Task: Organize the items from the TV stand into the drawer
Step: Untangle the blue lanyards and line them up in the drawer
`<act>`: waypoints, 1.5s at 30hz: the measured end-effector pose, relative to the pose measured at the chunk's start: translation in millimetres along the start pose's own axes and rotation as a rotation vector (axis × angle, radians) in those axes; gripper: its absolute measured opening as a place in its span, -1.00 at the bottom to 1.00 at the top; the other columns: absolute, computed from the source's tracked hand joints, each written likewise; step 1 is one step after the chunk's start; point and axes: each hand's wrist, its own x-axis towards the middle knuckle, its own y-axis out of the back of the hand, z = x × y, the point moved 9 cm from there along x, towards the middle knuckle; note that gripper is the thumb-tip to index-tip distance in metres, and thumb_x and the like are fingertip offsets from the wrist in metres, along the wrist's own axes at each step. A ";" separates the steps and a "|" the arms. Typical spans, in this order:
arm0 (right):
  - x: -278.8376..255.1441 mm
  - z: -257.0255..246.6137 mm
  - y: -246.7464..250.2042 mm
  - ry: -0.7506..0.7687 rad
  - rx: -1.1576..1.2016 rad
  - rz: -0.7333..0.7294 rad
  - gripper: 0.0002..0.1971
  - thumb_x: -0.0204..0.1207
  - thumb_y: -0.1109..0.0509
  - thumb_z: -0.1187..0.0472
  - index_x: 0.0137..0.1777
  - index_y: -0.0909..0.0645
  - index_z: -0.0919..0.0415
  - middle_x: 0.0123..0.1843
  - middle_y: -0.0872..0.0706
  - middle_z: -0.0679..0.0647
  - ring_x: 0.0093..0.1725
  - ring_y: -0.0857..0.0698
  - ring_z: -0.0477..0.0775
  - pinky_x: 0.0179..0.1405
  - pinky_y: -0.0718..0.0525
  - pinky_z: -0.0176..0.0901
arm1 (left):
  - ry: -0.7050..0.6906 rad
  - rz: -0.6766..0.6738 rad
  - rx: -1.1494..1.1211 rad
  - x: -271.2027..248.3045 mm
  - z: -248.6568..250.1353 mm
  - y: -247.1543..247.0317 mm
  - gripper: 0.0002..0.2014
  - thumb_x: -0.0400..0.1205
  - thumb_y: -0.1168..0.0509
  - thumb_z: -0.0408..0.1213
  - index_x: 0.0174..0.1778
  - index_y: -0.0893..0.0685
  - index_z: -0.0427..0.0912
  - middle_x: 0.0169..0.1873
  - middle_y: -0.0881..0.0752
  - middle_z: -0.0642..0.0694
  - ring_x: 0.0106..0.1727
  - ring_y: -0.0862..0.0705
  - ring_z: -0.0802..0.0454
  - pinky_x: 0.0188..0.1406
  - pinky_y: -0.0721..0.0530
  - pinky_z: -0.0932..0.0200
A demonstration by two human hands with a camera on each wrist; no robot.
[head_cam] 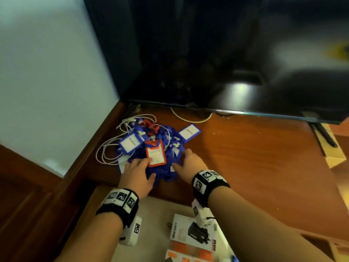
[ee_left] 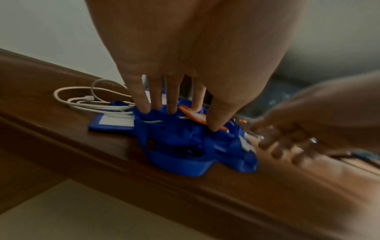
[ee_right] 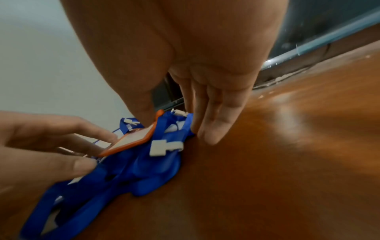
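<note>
While both hands flank the blue lanyard pile (head_cam: 162, 163) on the TV stand (head_cam: 245, 157), left hand (head_cam: 137, 174) at 8 o'clock presses spread fingers (ee_left: 141, 100) into it; right hand (head_cam: 190, 165) at 4 o'clock touches it, fingers (ee_right: 218, 123) together. An orange badge (head_cam: 155, 153) lies on top.

A tangled heap of blue lanyards (head_cam: 160, 163) lies on the TV stand (head_cam: 245, 157) near its front edge, just above the open drawer (head_cam: 156, 214). White clips (ee_right: 164, 147) show among the straps. An orange badge holder (head_cam: 155, 154) with a white card lies flat on top of the heap. Blue badge holders (head_cam: 130, 142) with white cards lie in and beside it, one (head_cam: 189, 132) at its far right edge. A coiled white cable (head_cam: 109, 148) lies at the heap's left. In the drawer lie a white box (head_cam: 192, 231) and orange boxes (head_cam: 188, 252)
</note>
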 end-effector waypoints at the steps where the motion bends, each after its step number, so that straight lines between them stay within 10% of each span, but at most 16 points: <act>1: 6.2 -6.2 -5.7 -0.030 0.021 0.017 -0.41 0.60 -0.46 -0.11 0.50 -0.39 0.16 0.41 -0.57 0.26 0.33 -0.67 0.33 0.29 -0.67 0.10 | -0.023 -0.013 0.050 3.2 -0.1 -4.2 -0.44 0.70 -0.35 0.06 0.64 -0.43 0.15 0.49 -0.51 -0.05 0.49 -0.44 -0.18 0.46 -0.54 -0.08; 12: 24.4 -47.8 -35.2 0.063 -0.265 0.060 -0.33 0.58 -0.47 0.05 0.63 -0.28 -0.26 0.51 -0.38 0.16 0.41 -0.56 0.28 0.25 -0.71 0.10 | -0.172 0.083 0.167 26.7 12.0 6.5 -0.72 0.73 -0.21 0.05 0.31 -0.58 0.09 0.19 -0.69 0.02 0.30 -0.53 -0.12 0.23 -0.56 -0.08; 19: 21.7 -72.6 -21.6 0.213 -0.462 0.249 -0.61 0.70 -0.26 -0.09 0.51 -0.52 -0.16 0.39 -0.43 0.17 0.34 -0.54 0.27 0.08 -0.74 0.07 | -0.146 0.148 -0.068 20.9 -7.9 19.9 -0.69 0.70 -0.27 0.05 0.34 -0.57 0.12 0.16 -0.73 0.06 0.25 -0.53 -0.06 0.27 -0.59 0.01; 31: -27.2 -134.5 110.5 0.460 -0.043 0.562 -0.79 0.74 -0.33 0.01 0.24 -0.72 0.02 -0.03 -0.63 -0.10 -0.10 -0.61 -0.06 -0.12 -0.52 -0.29 | -0.144 0.228 -0.168 66.3 -10.7 61.9 -0.14 0.58 -0.37 0.32 0.73 -0.29 -0.02 0.55 -0.47 -0.19 0.54 -0.43 -0.26 0.55 -0.48 -0.19; 36: -72.1 -152.4 186.5 0.491 0.208 0.723 -0.88 0.75 -0.34 0.07 0.14 -0.70 0.01 -0.06 -0.75 -0.11 -0.10 -0.72 -0.20 -0.16 -0.61 -0.47 | -0.269 0.221 -0.185 86.0 33.2 84.7 -0.41 0.68 -0.26 0.28 0.56 -0.51 0.04 0.42 -0.60 -0.14 0.46 -0.48 -0.25 0.48 -0.50 -0.17; 40: -113.7 -155.5 250.1 0.493 0.422 0.887 -0.85 0.77 -0.30 0.03 0.07 -0.66 0.03 -0.15 -0.81 0.02 -0.23 -0.80 0.01 -0.22 -0.81 -0.01 | -0.300 0.284 -0.188 94.3 55.9 108.1 -0.63 0.79 -0.15 0.11 0.32 -0.67 -0.04 0.23 -0.69 -0.15 0.28 -0.59 -0.25 0.33 -0.59 -0.16; 45: -163.2 -136.0 309.8 0.512 0.610 1.027 -0.83 0.80 -0.28 0.09 0.11 -0.60 0.18 -0.15 -0.87 0.19 -0.29 -0.85 0.16 -0.23 -0.85 0.07 | -0.302 0.281 -0.364 100.0 62.4 121.2 -0.76 0.80 -0.15 0.07 0.12 -0.66 0.07 -0.10 -0.75 -0.01 0.03 -0.70 -0.15 0.13 -0.72 -0.19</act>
